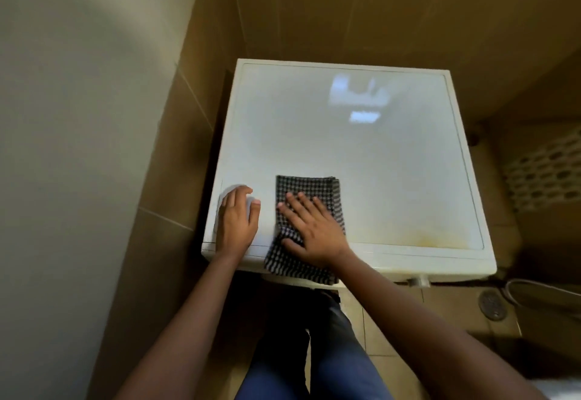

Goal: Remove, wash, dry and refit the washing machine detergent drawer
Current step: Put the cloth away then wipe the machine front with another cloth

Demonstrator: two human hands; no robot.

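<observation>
Two hands on washing machine top (pixel 361 148). Your right hand (pixel 311 229): fingers (pixel 301 201) spread flat, pressing one checked cloth (pixel 306 185) overhanging front edge. Your left hand (pixel 237 220): fingers curled over one blurred white object (pixel 235 185), front-left corner; cannot tell if drawer.

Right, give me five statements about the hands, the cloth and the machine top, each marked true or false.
1. The right hand lies flat on the checked cloth. True.
2. The cloth lies wholly on the washing machine top. False: its near end hangs over the front edge.
3. The left hand touches the cloth. False: it rests apart from it, on a blurred white object.
4. A perforated basket stands right of the machine. True.
5. The top is spotless. False: a yellowish stain marks its front right.
</observation>
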